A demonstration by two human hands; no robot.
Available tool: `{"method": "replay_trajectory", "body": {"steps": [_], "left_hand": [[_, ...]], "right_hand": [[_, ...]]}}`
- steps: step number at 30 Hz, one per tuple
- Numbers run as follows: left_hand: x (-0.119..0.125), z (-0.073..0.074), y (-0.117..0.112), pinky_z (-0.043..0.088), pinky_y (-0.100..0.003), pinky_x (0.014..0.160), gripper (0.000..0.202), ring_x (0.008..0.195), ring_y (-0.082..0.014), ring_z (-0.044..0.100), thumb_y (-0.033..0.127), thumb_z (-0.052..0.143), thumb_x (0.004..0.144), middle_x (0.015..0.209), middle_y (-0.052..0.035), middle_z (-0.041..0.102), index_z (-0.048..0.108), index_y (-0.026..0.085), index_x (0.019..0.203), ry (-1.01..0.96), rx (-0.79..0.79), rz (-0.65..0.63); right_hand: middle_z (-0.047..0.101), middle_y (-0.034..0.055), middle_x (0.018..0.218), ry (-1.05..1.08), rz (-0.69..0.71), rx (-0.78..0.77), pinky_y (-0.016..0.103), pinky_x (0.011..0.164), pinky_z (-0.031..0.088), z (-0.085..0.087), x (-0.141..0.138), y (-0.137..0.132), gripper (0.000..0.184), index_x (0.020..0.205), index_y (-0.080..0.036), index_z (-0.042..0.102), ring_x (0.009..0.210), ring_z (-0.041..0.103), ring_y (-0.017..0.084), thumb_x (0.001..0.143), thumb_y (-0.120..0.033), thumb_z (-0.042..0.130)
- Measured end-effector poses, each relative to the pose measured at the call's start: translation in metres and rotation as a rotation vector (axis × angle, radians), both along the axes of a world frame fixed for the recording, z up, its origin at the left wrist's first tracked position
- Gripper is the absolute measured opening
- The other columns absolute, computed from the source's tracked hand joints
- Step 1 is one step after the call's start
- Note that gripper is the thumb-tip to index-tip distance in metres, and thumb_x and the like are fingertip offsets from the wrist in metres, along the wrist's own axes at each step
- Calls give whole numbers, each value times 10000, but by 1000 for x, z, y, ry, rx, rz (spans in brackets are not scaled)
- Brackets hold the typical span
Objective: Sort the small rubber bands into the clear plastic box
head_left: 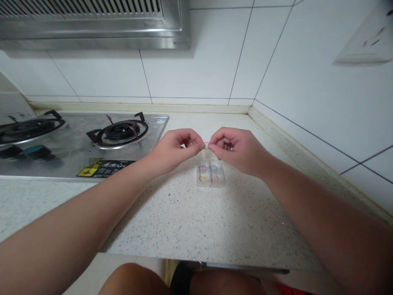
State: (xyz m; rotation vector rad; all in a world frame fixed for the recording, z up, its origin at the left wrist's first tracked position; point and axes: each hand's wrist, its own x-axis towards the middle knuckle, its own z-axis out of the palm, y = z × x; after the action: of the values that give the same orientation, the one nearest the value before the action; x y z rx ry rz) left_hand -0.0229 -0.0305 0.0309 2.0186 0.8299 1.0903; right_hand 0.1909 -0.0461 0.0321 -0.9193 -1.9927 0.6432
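Note:
Between my two hands, above the countertop, a small, thin, pale pinkish band [206, 143] is stretched. My left hand [181, 146] pinches one end of it with thumb and forefinger. The thumb and forefinger of my right hand [232, 144] close on the other end, a short gap away. Just below and nearer to me, a clear plastic compartment box [211, 184] rests on the counter. It holds small coloured pieces, pink, yellow, green and purple, too small to make out exactly. The box's far part is partly hidden by my hands.
A steel gas hob [72, 153] with black burners is set into the speckled countertop [190, 221] at left. Above it hangs a range hood [95, 28]. White tiled walls [211, 73] meet in the corner, with a raised ledge [288, 151] along the right side.

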Motion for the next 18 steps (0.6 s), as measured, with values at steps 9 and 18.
{"method": "replay_trajectory", "body": {"steps": [9, 18], "left_hand": [[1, 1, 1, 420, -246, 606, 195, 656, -115, 520, 342, 676, 857, 734, -19, 638, 705, 150, 835, 0, -12, -7], [1, 1, -1, 406, -232, 587, 156, 620, -90, 514, 292, 663, 861, 745, -8, 654, 704, 144, 833, -15, -32, -31]], "right_hand": [[564, -21, 595, -18, -24, 9, 249, 486, 324, 0, 0, 0, 123, 861, -172, 677, 522, 467, 90, 900, -288, 666], [558, -22, 580, -16, -12, 10, 234, 466, 313, 2, -1, -1, 120, 859, -156, 682, 508, 472, 84, 908, -259, 645]]}}
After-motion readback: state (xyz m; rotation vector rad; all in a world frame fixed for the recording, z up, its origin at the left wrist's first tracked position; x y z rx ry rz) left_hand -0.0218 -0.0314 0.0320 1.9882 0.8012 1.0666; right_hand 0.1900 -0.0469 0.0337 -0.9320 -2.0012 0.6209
